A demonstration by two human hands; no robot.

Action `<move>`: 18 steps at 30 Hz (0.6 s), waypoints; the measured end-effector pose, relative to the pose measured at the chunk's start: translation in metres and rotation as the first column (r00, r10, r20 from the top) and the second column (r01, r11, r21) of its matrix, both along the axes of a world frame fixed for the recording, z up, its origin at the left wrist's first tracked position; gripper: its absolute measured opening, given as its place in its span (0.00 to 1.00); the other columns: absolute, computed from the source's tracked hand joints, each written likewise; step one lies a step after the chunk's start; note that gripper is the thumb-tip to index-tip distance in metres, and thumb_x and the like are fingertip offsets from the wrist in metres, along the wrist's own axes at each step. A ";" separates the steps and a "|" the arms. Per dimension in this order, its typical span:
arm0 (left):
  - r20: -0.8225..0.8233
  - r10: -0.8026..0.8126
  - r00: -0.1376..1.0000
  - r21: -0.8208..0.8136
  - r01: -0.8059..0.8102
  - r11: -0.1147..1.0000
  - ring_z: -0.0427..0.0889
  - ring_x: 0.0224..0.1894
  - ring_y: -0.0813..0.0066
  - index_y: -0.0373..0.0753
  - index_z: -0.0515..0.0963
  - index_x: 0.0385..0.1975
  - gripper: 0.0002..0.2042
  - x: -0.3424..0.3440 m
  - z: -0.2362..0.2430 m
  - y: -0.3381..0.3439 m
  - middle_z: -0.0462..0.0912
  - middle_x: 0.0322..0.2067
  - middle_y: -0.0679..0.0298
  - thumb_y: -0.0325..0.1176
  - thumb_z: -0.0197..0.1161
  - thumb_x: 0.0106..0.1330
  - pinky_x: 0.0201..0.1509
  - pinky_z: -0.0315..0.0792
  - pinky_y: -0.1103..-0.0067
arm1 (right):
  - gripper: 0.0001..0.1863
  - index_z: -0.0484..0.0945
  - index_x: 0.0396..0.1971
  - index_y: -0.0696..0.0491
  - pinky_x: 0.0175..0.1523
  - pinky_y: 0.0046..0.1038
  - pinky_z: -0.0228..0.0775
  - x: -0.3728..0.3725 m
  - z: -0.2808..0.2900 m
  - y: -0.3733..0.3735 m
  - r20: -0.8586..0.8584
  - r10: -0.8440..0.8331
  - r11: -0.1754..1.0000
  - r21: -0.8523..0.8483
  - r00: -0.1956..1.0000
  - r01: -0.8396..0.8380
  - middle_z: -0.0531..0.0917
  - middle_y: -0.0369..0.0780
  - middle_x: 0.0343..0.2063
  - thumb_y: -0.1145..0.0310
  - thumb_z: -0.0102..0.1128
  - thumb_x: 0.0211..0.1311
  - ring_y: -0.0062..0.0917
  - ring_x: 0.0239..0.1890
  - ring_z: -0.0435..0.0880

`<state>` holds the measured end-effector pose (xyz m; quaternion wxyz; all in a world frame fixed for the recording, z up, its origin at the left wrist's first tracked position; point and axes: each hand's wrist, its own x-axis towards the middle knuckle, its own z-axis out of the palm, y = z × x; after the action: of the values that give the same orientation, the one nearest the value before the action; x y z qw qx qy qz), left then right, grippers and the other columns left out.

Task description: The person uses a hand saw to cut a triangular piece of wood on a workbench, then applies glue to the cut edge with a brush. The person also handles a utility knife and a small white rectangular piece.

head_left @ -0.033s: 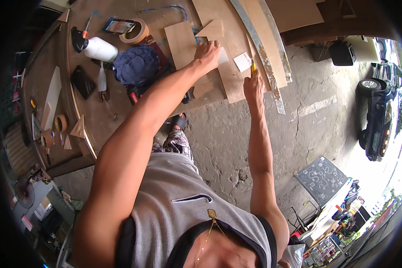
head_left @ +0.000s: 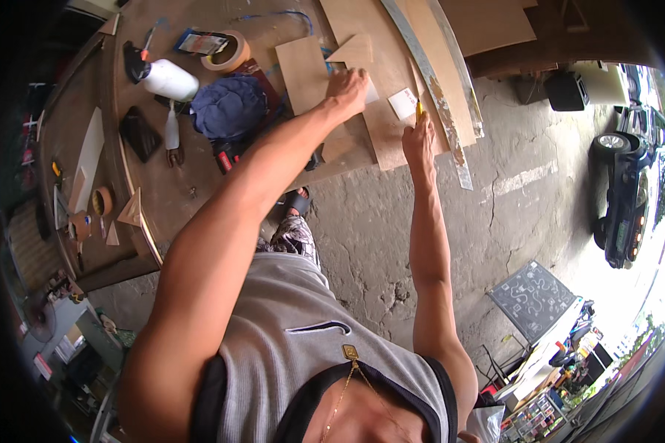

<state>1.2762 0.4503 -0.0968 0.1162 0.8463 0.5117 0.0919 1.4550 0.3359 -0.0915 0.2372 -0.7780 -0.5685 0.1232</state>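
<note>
My right hand is closed around a yellow utility knife, which points away from me. Just left of its tip, a small white card with writing lies on a plywood sheet. My left hand has its fingers curled down over a pale flat piece, part of which shows beside the fingertips. The hand covers the rest of that piece. A plywood triangle lies just beyond my left hand, and a plywood rectangle lies to its left.
A long, paint-worn metal straightedge crosses the boards on the right. Left on the table are a blue cloth, a tape roll, a white spray bottle and a black object. Concrete floor lies below; a dark vehicle stands right.
The view has shifted slightly, so the things on the left sit a little further right. Both hands keep nearly the same place and grip.
</note>
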 end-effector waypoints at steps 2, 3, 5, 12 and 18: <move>-0.040 0.011 0.999 -0.314 -0.024 0.949 0.84 0.46 0.56 0.32 0.74 0.48 0.17 0.011 0.033 0.010 0.84 0.37 0.48 0.27 0.60 0.56 0.56 0.72 0.61 | 0.30 0.62 0.61 0.59 0.57 0.47 0.64 0.013 -0.035 0.019 0.033 0.092 0.996 0.019 0.995 -0.092 0.68 0.58 0.53 0.76 0.53 0.56 0.52 0.55 0.69; 0.000 0.028 1.000 -0.352 -0.026 0.936 0.82 0.48 0.53 0.32 0.72 0.50 0.22 0.010 0.030 0.011 0.80 0.44 0.44 0.29 0.64 0.54 0.54 0.73 0.61 | 0.31 0.62 0.62 0.57 0.58 0.46 0.63 0.001 -0.029 0.025 0.185 0.029 0.997 0.062 0.982 -0.042 0.69 0.56 0.54 0.73 0.56 0.56 0.50 0.57 0.68; 0.228 0.125 0.966 -0.166 -0.088 0.982 0.80 0.50 0.48 0.31 0.70 0.54 0.26 0.000 -0.028 0.000 0.73 0.53 0.39 0.31 0.67 0.53 0.50 0.75 0.60 | 0.33 0.65 0.63 0.54 0.61 0.44 0.62 -0.032 -0.013 0.028 0.248 0.003 0.994 0.104 0.969 -0.029 0.70 0.51 0.56 0.66 0.61 0.55 0.46 0.59 0.67; 0.347 0.066 0.935 -0.121 -0.025 0.992 0.78 0.48 0.49 0.34 0.73 0.50 0.23 -0.028 0.039 -0.025 0.77 0.46 0.44 0.34 0.65 0.54 0.51 0.73 0.60 | 0.24 0.80 0.48 0.52 0.64 0.42 0.61 -0.044 -0.023 0.051 0.310 0.412 0.896 0.035 0.857 -0.444 0.80 0.44 0.49 0.62 0.68 0.48 0.42 0.53 0.76; 0.836 0.051 0.547 0.040 -0.153 0.987 0.80 0.36 0.59 0.37 0.79 0.44 0.21 -0.190 0.120 -0.144 0.80 0.28 0.58 0.37 0.72 0.50 0.44 0.72 0.67 | 0.24 0.84 0.33 0.58 0.51 0.40 0.73 -0.050 -0.029 0.072 0.282 0.289 0.955 -0.021 0.915 -0.296 0.86 0.48 0.34 0.55 0.77 0.38 0.42 0.42 0.83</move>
<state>1.0864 0.3060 0.0237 0.2928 0.6758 0.4385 0.5150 1.4049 0.4075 -0.1207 0.1412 -0.6912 -0.7077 0.0390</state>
